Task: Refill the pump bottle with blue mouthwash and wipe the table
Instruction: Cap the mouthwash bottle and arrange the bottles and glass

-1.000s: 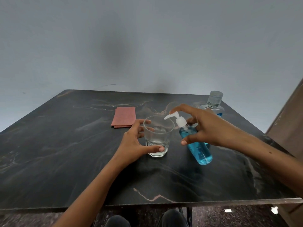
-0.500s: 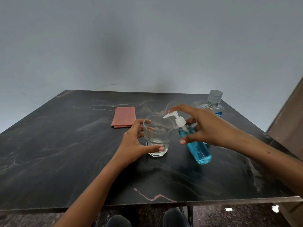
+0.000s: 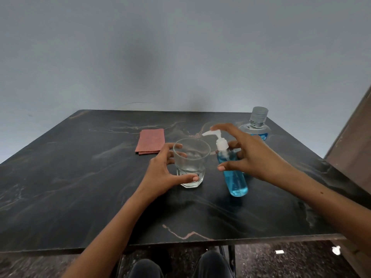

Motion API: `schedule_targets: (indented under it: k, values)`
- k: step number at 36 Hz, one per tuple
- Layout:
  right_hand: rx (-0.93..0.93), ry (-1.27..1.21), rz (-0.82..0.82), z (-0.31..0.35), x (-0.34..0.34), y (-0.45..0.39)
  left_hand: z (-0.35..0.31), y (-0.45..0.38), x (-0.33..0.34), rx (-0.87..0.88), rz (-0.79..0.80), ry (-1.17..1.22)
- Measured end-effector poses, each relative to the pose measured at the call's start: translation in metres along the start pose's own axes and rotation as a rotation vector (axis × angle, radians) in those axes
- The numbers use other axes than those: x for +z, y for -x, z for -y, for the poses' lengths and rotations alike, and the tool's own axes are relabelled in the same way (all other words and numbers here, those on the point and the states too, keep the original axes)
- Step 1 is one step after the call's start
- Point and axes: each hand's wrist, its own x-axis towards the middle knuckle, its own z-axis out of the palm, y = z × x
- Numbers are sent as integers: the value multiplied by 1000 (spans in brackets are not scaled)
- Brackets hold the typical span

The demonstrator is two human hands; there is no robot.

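The folded cloth (image 3: 150,143) lies unmoved on the dark table (image 3: 80,177). The left hand (image 3: 162,173) keeps its fingers curled round the glass (image 3: 190,159), thumb at the base; neither has shifted. Over the last 1 second the pump bottle (image 3: 233,177), tilted with its spout toward the glass, has edged closer to it. The right hand (image 3: 255,155) clasps it, index finger on the pump head. Behind it, the mouthwash bottle (image 3: 258,125) stands capped. This looks like pumping into the glass; refilling and wiping are likely still ahead.

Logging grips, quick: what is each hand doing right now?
Left hand: holds the clear faceted glass tumbler.
Right hand: grips the blue-filled clear plastic pump bottle, forefinger over its white pump.
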Motion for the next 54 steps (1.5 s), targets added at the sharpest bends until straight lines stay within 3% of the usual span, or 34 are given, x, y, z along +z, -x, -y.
schedule_targets:
  k: [9,13,27,34,45,54]
  values:
    - [65,-249,-353,-18,37,7,-2,-5,-1,-25,-42,-86]
    - [113,-277,-433,-18,49,-2,1,-21,-9,-93,-10,-77]
    - [231,-143,-572,-40,77,-92,32,-93,-29,-210,-17,-124]
    - [287,-132,-598,-60,81,-130,41,-124,-29,-242,-38,-297]
    - [328,-160,-622,-77,85,-156,46,-148,-22,-208,71,-120]
    - [342,-144,-612,-70,89,-155,41,-139,-20,-213,42,-184]
